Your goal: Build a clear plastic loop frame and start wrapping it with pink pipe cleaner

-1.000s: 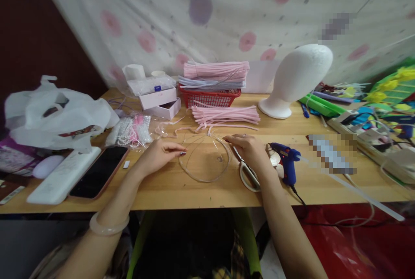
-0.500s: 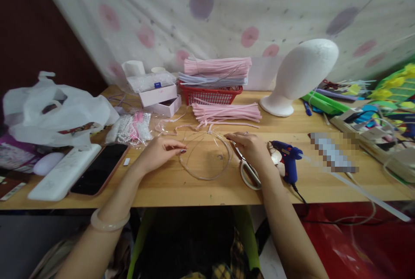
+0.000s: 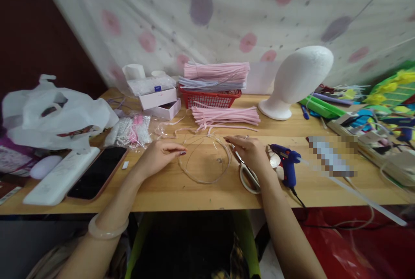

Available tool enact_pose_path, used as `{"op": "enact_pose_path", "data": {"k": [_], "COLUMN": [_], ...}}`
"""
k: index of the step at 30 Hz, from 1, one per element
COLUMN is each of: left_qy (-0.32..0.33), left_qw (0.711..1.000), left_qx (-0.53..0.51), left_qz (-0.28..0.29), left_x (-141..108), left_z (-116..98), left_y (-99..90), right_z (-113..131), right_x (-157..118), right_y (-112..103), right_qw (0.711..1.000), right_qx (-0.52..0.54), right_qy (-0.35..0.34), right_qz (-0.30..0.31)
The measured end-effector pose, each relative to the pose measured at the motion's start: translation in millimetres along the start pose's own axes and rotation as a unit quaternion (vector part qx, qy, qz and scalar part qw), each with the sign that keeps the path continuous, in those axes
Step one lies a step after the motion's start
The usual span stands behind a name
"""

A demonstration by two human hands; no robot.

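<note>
A thin, pale wire ring (image 3: 203, 182) lies on the wooden table, with finer strands curving across its inside. At its left edge is my left hand (image 3: 162, 154), thumb and fingertips brought together; whether a strand is between them is too small to tell. My right hand (image 3: 248, 149) rests by the ring's upper right edge, fingers pressed together and pointing left, their grip unclear. White-handled scissors (image 3: 249, 184) lie partly under my right hand and wrist. Behind the ring is a bundle of pink fuzzy stems (image 3: 227, 115).
A blue glue gun (image 3: 288, 166) lies right of my right wrist. Farther back stand a white foam head (image 3: 300, 76) and a red basket (image 3: 210, 99). On the left are a black phone (image 3: 99, 173), a white power bank (image 3: 61, 177), bagged beads (image 3: 131, 131) and a plastic bag (image 3: 78, 115).
The view has tilted slightly, so most table items appear a little lower. Both hands keep nearly the same places beside the ring.
</note>
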State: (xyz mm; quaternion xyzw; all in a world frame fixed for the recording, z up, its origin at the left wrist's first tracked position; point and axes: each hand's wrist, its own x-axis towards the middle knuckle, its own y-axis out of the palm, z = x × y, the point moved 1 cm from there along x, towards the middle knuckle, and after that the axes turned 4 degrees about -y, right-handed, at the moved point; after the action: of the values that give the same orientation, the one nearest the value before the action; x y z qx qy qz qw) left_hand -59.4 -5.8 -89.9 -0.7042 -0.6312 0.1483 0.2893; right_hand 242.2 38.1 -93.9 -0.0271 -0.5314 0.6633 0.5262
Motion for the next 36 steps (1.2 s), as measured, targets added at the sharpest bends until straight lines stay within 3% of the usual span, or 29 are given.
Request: {"op": "enact_pose_path", "data": {"k": [5,8,11,14,17,20,25,27,32,36], "left_qy": [0.103,0.175,0.203,0.182,0.126,0.081,0.044,0.037,0.018,0.014], "left_qw": [0.992,0.976,0.965,0.964,0.970,0.977,0.998,0.999,0.999,0.999], "left_qx": [0.013,0.018,0.002,-0.015,-0.043,-0.065,-0.025,0.000,0.029,0.024], "left_qz": [-0.071,-0.132,-0.166,-0.193,-0.204,-0.184,-0.047,-0.018,0.031,0.040], "left_x": [3.6,14.1,25.9,29.8,25.6,20.1,16.5,15.0,9.8,11.8], "left_z": [-29.3,-59.1,-78.2,-74.8,-54.3,-33.6,-22.0,-22.6,-22.5,-17.0], "left_y": [-4.5,-5.6,-6.2,-6.7,-5.6,0.3,21.6,26.8,22.0,14.6], "right_z": [7.4,11.4,10.9,8.8,9.9,15.1,23.7,25.3,25.2,24.8], "right_x": [-4.6,-10.0,-19.2,-32.1,-43.6,-46.1,-34.7,-33.6,-56.1,-82.0], "right_y": [-4.6,-16.0,-31.8,-46.0,-53.9,-55.1,-50.3,-51.0,-65.5,-75.4], "right_qw": [0.992,0.969,0.949,0.940,0.927,0.914,0.912,0.913,0.916,0.928], "right_qx": [0.020,0.040,0.011,-0.038,-0.046,-0.034,0.015,0.017,-0.051,-0.082], "right_qy": [0.043,0.119,0.197,0.241,0.254,0.260,0.294,0.298,0.286,0.292], "right_qz": [-0.119,-0.212,-0.246,-0.238,-0.271,-0.309,-0.284,-0.280,-0.276,-0.214]}}
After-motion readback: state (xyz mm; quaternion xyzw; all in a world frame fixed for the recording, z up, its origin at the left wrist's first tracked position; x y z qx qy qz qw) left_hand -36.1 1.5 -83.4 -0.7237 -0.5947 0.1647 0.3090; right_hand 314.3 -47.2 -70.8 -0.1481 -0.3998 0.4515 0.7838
